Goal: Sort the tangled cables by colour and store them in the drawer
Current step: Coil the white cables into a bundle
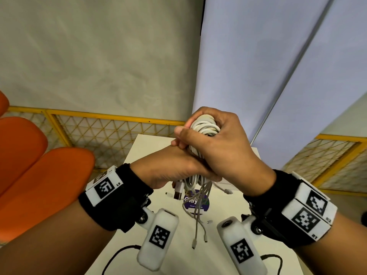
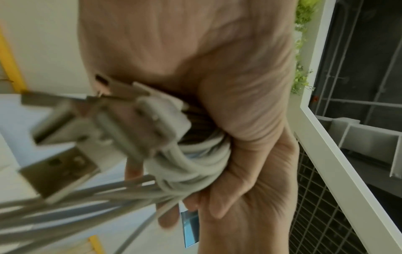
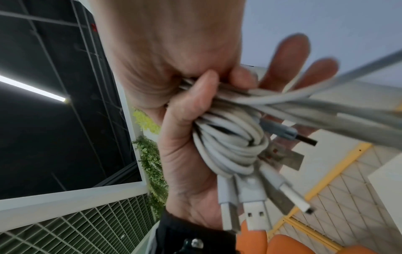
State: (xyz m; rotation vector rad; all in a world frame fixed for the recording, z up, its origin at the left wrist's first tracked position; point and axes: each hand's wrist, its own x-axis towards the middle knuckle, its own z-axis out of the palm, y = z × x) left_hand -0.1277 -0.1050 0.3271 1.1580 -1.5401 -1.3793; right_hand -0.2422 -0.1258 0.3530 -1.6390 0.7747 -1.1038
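A: What is seen nearest, and how are the hands set?

B: Above the white table (image 1: pixel 143 155), a bundle of white cables (image 1: pixel 202 128) is held up in both hands. The right hand (image 1: pixel 224 147) is wrapped around the upper coil, fingers curled over it. The left hand (image 1: pixel 174 167) is closed around the lower part, just below the right hand and touching it. Neither hand is spread.

A: And below the bundle?

B: Loose ends with USB plugs (image 1: pixel 177 192) are left hanging toward the table, over a round purple label (image 1: pixel 195 202). Beyond the table, a yellow mesh fence (image 1: pixel 111 128) is seen. No drawer is shown in any view.

A: Which step is judged to be in hand?

B: The white cables seem to be gathered into one coil, so sorting appears partly done; storing is not yet done.

A: How should it be done well?

B: The coil should be kept pinned by one hand while the dangling ends are wound in by the other. Plugs should be tucked flat, so nothing is snagged when the bundle is laid down.
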